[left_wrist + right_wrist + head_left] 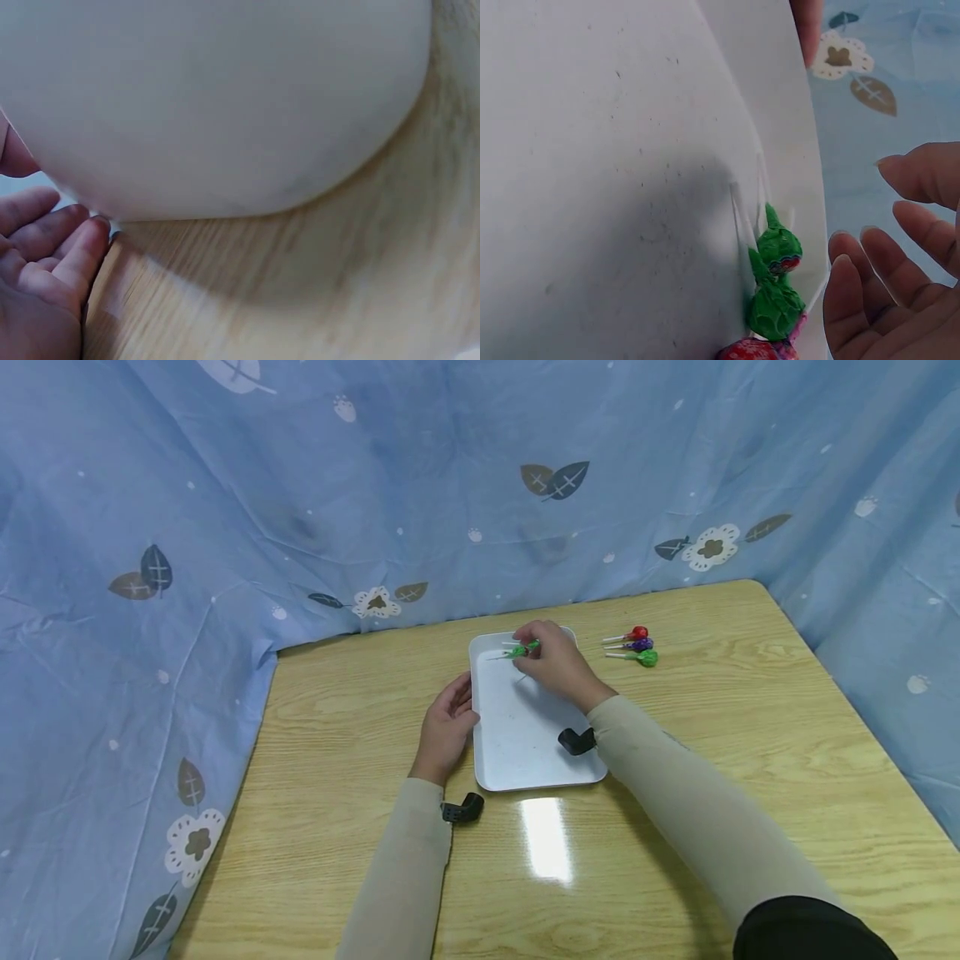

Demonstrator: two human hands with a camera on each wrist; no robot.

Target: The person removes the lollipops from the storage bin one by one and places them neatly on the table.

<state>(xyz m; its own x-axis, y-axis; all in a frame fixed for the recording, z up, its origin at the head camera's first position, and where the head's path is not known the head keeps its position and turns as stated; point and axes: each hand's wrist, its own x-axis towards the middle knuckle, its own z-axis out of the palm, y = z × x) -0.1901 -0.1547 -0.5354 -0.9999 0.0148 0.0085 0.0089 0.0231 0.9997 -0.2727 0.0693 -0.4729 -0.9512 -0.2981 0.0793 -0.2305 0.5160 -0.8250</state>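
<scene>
A white rectangular tray lies on the table. My left hand rests against its left side; its loosely bent fingers touch the edge in the left wrist view. Over the tray's far part is my right hand, next to a few lollipops. Its fingers are loosely bent beside the rim, and nothing shows between thumb and fingers. Two green lollipops and a red-pink lollipop lie by that rim in the right wrist view. The head view hides part of this group behind my right hand.
Right of the tray, a red lollipop, a purple lollipop and a green lollipop lie in a row, sticks pointing left. A blue patterned curtain hangs behind the wooden table.
</scene>
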